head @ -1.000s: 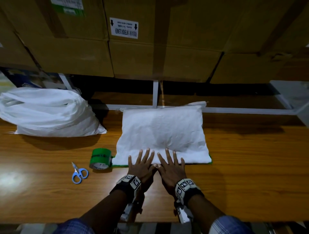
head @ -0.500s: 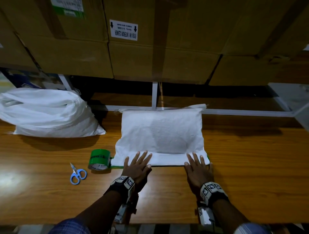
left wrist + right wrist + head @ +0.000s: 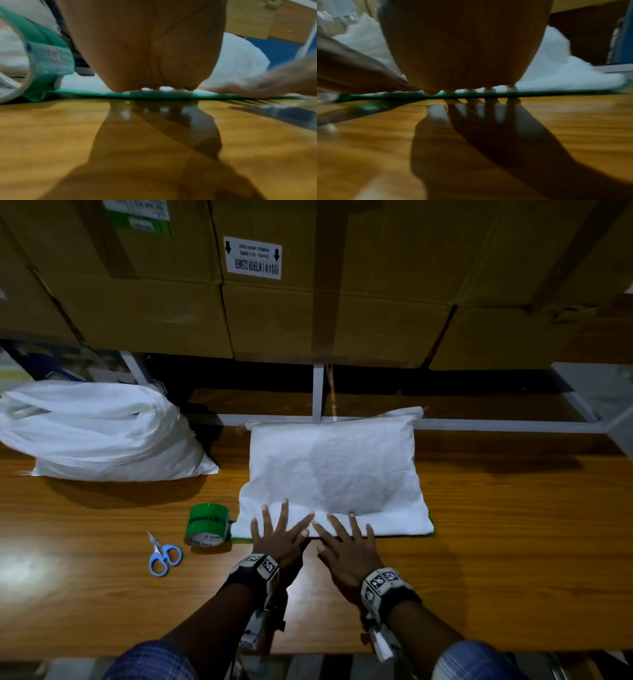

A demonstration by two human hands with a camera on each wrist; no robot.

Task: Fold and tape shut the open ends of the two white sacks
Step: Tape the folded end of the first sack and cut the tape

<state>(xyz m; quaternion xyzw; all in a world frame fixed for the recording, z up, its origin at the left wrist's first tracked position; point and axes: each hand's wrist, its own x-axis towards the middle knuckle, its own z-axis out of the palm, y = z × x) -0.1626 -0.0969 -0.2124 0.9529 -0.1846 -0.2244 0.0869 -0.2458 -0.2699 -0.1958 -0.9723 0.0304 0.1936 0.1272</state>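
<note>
Nearest the desk's (image 3: 479, 559) front edge, both hands lie flat with fingers straight and spread, gripping nothing: the left hand (image 3: 277, 534) and the right hand (image 3: 346, 546) sit side by side, index fingers almost meeting, pressing down on the near edge of the flat white sack (image 3: 334, 474). The wrist views show the fingertips resting on the sack's folded near end, where a strip of green tape (image 3: 154, 94) runs along the edge against the wood; in the head view the same green line shows under the fold from its left corner to its right corner. Whether the tape is fully stuck down along its length cannot be told. This sack lies at the middle of the desk, lightly bulged, its contents hidden by the white weave. Just beside the sack's near left corner stands the green tape roll (image 3: 207, 523), seemingly joined to the strip on the fold. Left of the roll and a little nearer lie small blue-handled scissors (image 3: 163, 554), blades pointing away. Farther back toward the desk's left edge sits the second white sack (image 3: 99, 433), fuller and rumpled, its mouth end loosely gathered; what it holds is not visible. Beyond the desk's far edge runs a white metal frame (image 3: 496, 425), and above it stacked cardboard boxes (image 3: 308, 313), one bearing a white label printed upside down.
</note>
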